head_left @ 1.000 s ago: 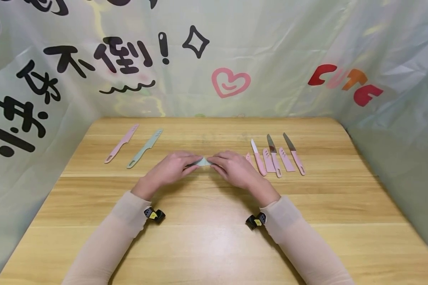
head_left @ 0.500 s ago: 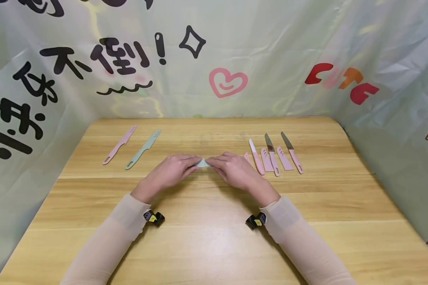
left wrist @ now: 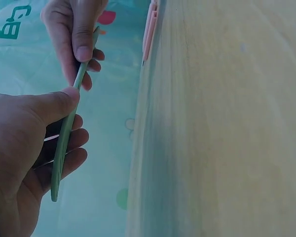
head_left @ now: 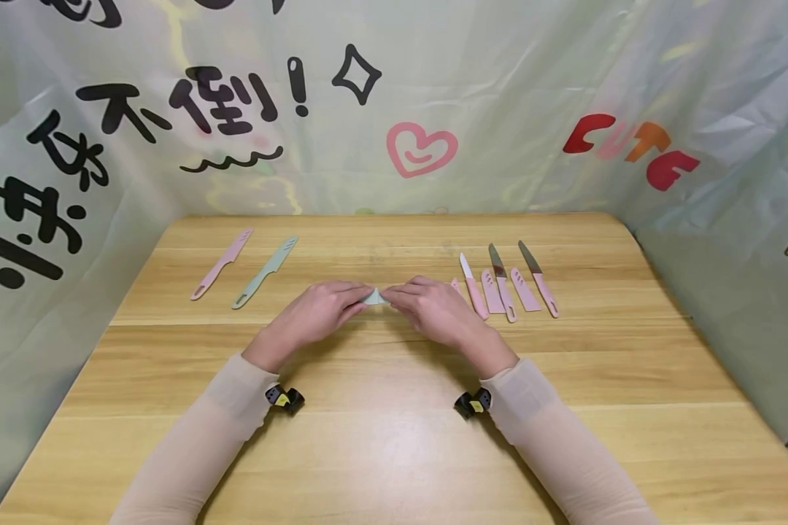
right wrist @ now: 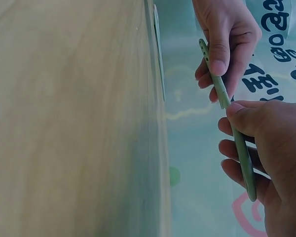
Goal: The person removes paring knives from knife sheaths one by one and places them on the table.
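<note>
Over the middle of the table, both hands hold a light green knife in its sheath (head_left: 375, 297), of which the head view shows only a short middle part. My left hand (head_left: 315, 310) pinches the sheath (left wrist: 61, 148) end, thumb against one side and fingers behind. The right hand (head_left: 430, 310) grips the handle (right wrist: 244, 158) between thumb and curled fingers. Seen from the right wrist, small holes mark the sheath's far end, and the sheath's mouth meets the handle between the two hands. The blade is hidden.
A pink sheathed knife (head_left: 222, 264) and a green sheathed knife (head_left: 265, 272) lie at the left on the wooden table (head_left: 394, 437). At the right lie three bare pink-handled knives (head_left: 538, 279) among pink sheaths (head_left: 524, 289). A printed curtain (head_left: 499, 87) stands behind.
</note>
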Demonstrator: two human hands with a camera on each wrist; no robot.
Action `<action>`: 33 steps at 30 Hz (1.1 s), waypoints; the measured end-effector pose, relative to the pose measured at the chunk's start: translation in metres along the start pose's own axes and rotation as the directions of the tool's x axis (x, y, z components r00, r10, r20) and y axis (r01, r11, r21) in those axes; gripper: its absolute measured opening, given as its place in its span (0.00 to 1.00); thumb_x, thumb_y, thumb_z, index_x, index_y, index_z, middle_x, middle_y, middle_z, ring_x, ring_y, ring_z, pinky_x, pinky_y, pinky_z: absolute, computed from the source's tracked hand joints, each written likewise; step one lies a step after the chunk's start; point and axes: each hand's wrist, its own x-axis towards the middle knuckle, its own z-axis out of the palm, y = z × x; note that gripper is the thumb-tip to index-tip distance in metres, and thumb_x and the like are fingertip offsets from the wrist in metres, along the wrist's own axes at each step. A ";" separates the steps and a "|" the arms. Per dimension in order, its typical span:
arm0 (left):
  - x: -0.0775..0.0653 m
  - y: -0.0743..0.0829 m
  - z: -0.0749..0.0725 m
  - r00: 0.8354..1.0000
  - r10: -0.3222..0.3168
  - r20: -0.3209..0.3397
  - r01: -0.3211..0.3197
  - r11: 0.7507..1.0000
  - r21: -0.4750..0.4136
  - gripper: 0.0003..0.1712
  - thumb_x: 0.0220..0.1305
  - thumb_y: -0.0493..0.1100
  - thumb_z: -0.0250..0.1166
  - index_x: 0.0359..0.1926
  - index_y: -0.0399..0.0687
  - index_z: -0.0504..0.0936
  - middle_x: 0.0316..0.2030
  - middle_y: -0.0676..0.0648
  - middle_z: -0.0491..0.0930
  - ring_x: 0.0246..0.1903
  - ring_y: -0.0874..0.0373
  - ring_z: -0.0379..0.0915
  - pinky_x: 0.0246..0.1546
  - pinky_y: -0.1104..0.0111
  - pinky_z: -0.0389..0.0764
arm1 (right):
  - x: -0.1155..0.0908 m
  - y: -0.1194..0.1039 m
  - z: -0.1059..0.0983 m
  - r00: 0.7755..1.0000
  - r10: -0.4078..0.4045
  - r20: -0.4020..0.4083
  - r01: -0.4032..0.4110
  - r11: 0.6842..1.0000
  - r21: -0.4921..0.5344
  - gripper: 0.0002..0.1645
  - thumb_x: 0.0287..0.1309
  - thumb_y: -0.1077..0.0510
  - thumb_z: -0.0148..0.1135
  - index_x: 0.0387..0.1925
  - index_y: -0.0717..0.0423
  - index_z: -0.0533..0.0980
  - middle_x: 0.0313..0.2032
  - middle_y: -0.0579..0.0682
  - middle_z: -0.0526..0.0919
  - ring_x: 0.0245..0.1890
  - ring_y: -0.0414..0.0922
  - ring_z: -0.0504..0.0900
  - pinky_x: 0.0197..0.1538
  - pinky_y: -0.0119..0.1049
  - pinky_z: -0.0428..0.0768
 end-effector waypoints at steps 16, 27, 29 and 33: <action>-0.001 0.000 -0.002 1.000 0.001 -0.002 -0.001 1.000 0.029 0.20 0.67 0.41 0.65 0.59 0.42 0.80 0.53 0.41 0.81 0.51 0.48 0.79 0.52 0.59 0.81 | -0.001 0.002 0.000 0.999 -0.027 -0.020 0.027 1.000 0.001 0.18 0.65 0.61 0.62 0.56 0.54 0.80 0.50 0.47 0.85 0.45 0.45 0.82 0.47 0.36 0.83; -0.001 0.001 -0.004 1.000 0.013 -0.015 -0.013 1.000 0.024 0.20 0.67 0.41 0.65 0.58 0.40 0.80 0.52 0.41 0.82 0.50 0.48 0.80 0.51 0.59 0.81 | -0.001 0.001 -0.002 0.999 -0.025 -0.021 0.025 1.000 0.002 0.19 0.65 0.62 0.63 0.57 0.54 0.80 0.50 0.48 0.85 0.47 0.46 0.82 0.50 0.37 0.82; -0.001 0.000 -0.004 1.000 0.015 -0.019 -0.015 1.000 0.026 0.20 0.67 0.41 0.65 0.58 0.40 0.81 0.52 0.41 0.82 0.50 0.48 0.80 0.51 0.59 0.82 | 0.000 0.002 -0.002 0.999 -0.027 -0.026 0.027 1.000 0.006 0.18 0.64 0.62 0.63 0.56 0.54 0.80 0.49 0.48 0.85 0.47 0.46 0.83 0.50 0.37 0.82; -0.001 0.000 -0.004 1.000 0.018 -0.019 -0.018 0.999 0.032 0.19 0.67 0.41 0.65 0.58 0.40 0.81 0.52 0.41 0.82 0.50 0.48 0.80 0.51 0.59 0.82 | 0.000 0.002 -0.003 0.999 -0.036 -0.034 0.036 0.999 0.003 0.18 0.64 0.62 0.63 0.55 0.55 0.81 0.49 0.49 0.85 0.47 0.47 0.83 0.51 0.39 0.82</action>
